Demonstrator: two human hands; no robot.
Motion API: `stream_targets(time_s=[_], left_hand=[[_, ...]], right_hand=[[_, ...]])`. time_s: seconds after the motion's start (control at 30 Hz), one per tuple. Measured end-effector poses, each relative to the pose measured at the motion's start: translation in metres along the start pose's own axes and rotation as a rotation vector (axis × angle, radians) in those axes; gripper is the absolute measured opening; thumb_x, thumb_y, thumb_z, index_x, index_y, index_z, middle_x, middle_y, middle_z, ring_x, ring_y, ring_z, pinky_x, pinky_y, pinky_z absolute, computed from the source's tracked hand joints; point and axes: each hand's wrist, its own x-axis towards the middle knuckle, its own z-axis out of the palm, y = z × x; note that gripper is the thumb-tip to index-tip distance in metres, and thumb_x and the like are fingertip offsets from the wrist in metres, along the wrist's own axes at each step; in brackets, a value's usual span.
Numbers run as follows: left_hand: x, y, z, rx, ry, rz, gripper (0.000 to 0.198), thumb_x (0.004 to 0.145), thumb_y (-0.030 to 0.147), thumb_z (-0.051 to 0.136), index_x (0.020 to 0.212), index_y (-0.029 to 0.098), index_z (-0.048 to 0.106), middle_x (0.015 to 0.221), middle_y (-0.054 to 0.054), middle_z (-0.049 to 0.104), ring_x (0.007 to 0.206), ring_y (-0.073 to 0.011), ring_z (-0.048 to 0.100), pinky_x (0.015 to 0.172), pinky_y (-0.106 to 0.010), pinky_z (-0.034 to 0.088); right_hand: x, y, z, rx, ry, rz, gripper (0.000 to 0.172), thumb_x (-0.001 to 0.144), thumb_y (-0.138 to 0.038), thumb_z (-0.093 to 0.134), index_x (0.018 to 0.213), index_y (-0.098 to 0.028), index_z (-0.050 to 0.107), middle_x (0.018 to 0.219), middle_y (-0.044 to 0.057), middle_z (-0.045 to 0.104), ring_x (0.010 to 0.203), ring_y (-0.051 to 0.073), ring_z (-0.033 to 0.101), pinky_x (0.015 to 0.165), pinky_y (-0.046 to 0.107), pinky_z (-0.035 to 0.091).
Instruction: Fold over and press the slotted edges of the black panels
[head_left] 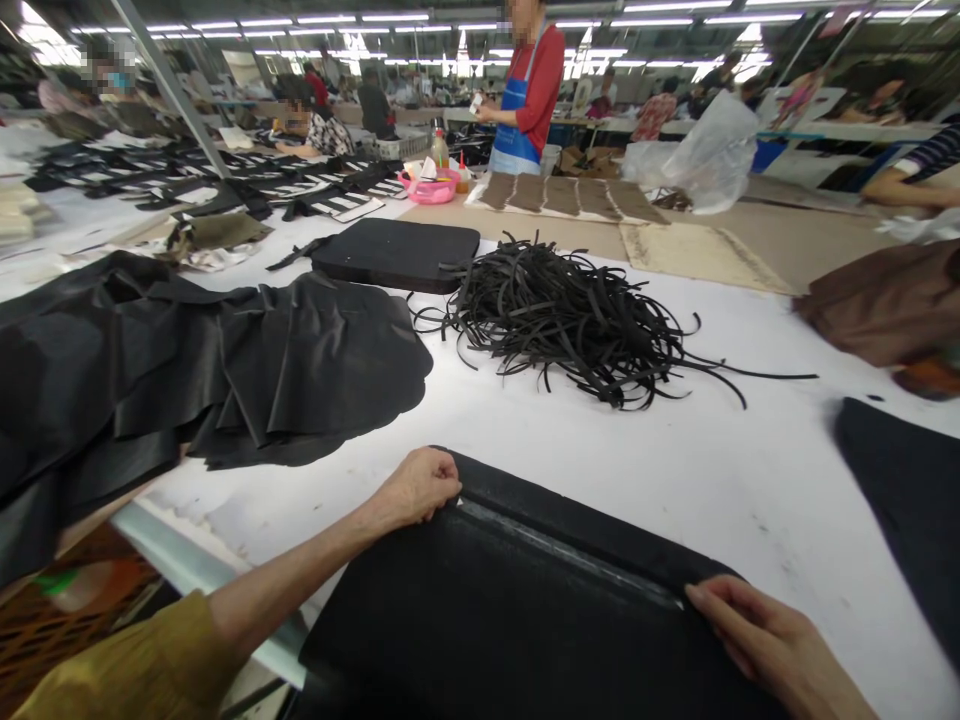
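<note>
A large black panel (pixel 480 620) lies at the table's front edge, with a pale, shiny line running across it near its far side. My left hand (pixel 429 486) pinches at the left end of this line, fingers closed; a tiny white bit shows beside the fingertips. At the line's right end, my right hand (pixel 757 625) has thumb and forefinger pressed together on the panel. Whatever lies between the fingers of either hand is too small to make out. Beyond the panel sits a tangled heap of thin black strips (pixel 562 310).
Black sheets (pixel 300 360) are piled at left, and a stack of black pads (pixel 397 250) stands behind. Another black piece (pixel 907 500) lies at right. Farther back are a pink basket (pixel 429 188), a clear plastic bag (pixel 712 150) and a person in a blue apron (pixel 517 110).
</note>
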Motion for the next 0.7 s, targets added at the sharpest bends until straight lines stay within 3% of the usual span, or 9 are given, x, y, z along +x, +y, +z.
stream_targets(time_s=[0.47, 0.7], left_hand=[[-0.006, 0.007, 0.004, 0.116, 0.053, 0.037, 0.010, 0.070, 0.026, 0.044, 0.066, 0.019, 0.049, 0.044, 0.007, 0.042, 0.034, -0.0099, 0.042, 0.036, -0.020, 0.028], [-0.008, 0.007, 0.003, 0.351, 0.141, 0.170, 0.012, 0.072, 0.024, 0.045, 0.060, 0.020, 0.043, 0.051, 0.006, 0.044, 0.051, -0.0114, 0.045, 0.050, -0.022, 0.029]], right_hand=[[-0.008, -0.016, 0.003, 0.004, 0.038, -0.040, 0.038, 0.067, -0.057, 0.050, 0.062, -0.020, 0.054, 0.040, -0.006, 0.035, 0.041, 0.011, 0.033, 0.044, 0.025, 0.023], [-0.013, -0.018, 0.005, 0.029, 0.054, -0.098, 0.030, 0.073, -0.048, 0.047, 0.067, -0.019, 0.054, 0.044, -0.006, 0.037, 0.043, 0.011, 0.037, 0.044, 0.024, 0.025]])
